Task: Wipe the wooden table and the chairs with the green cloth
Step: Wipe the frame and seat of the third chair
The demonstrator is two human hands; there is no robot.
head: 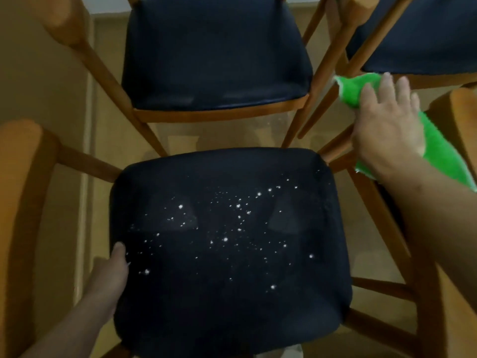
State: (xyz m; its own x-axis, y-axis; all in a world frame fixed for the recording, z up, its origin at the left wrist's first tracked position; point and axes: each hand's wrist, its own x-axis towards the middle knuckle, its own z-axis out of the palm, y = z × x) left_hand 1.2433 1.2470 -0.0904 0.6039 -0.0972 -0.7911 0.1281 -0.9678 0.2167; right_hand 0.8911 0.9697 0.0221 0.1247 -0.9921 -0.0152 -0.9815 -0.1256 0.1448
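The near chair's dark seat [232, 254] fills the lower middle and is sprinkled with white crumbs [238, 220]. My left hand [113, 270] grips the seat's left edge, thumb on top and fingers hidden below the rim. My right hand [387, 125] holds the green cloth [438, 153] beyond the seat's far right corner, above the wooden rails. Its fingers lie over the cloth, which sticks out past the fingertips and trails under the wrist. The wooden table is not in view.
A second chair with a dark seat [214, 55] stands just beyond, and a third [423, 34] is at the top right. Wooden chair backs rise at the left [23, 202] and right [456, 117]. Tan floor [64, 99] shows between them.
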